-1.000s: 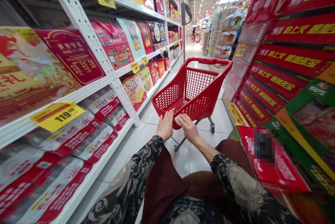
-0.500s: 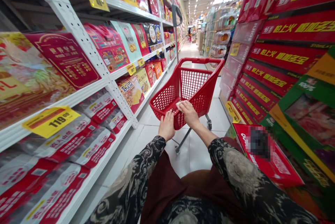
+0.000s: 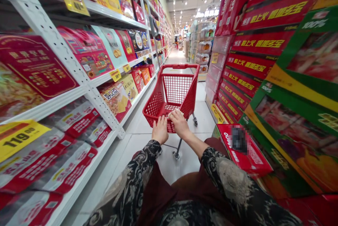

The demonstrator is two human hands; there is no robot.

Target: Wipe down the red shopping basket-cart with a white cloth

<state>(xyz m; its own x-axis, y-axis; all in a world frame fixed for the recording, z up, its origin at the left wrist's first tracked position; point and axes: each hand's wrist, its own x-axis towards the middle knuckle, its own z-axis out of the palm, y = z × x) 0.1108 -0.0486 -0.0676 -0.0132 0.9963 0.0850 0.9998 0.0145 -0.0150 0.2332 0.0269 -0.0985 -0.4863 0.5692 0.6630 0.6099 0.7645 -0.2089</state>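
Note:
A red plastic shopping cart with a lattice basket stands in front of me, its low end toward me. My left hand holds the near rim, with its fingers laid over the edge. Beside it, my right hand is closed at the same rim, right of the left hand. A crumpled white cloth showed under its fingers a moment ago; the fingers now hide nearly all of it. Both wrists come out of black patterned sleeves.
White shelving with boxed goods and bottle packs runs along the left. Stacked red drink cartons and green boxes line the right, with a red box jutting near my knee. The tiled aisle leads away, a person far off.
My view has turned right, so shelves and cartons sit further left. The cart now points more straight ahead. My right hand has shifted nearer the left one, and the cloth shows less.

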